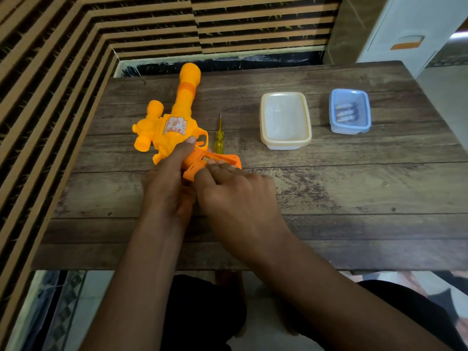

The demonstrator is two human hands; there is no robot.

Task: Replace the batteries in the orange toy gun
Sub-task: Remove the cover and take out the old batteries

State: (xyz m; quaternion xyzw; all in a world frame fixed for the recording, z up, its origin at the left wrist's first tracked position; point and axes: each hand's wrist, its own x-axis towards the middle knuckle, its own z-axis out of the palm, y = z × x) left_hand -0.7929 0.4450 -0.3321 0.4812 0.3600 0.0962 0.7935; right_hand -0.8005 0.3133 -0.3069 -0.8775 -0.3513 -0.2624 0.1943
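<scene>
The orange toy gun point(172, 122) lies on the wooden table point(329, 193), barrel pointing away from me. My left hand point(168, 183) grips its handle, thumb up against the body near the trigger guard. My right hand point(235, 196) has its fingertips on the handle's battery cover point(217, 158), which stands partly lifted. A yellow screwdriver point(219, 138) lies just right of the gun. A blue container point(350, 111) at the far right holds three batteries point(346, 113).
An empty cream-rimmed plastic container point(285, 120) stands between the screwdriver and the blue container. A striped wall runs along the table's left and far sides. A white cabinet point(410, 29) stands at the back right. The table's near edge is close to my lap.
</scene>
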